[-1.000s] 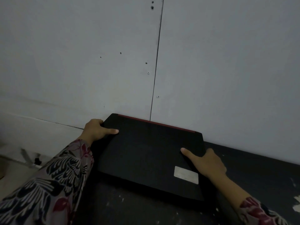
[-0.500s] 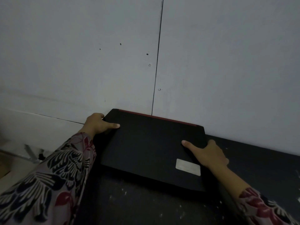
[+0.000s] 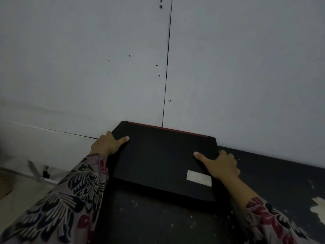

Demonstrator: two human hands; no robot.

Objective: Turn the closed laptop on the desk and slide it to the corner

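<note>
Closed laptop (image 3: 161, 159) is laid flat on worktop (image 3: 158, 222), rear edge against wall (image 3: 246, 67). L hand (image 3: 107, 145) is clamped on its left edge, R hand (image 3: 221, 164) on right edge; thumbs pressed on lid, fingers wrapped over sides.

Wall (image 3: 246, 85) behind laptop (image 3: 158, 161) (touching)

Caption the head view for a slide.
Both hands, left and right, grip a closed black laptop against the wall.

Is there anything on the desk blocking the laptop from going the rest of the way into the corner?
Nothing visible does. The laptop, held by the left hand and right hand, already sits by the wall.
</note>
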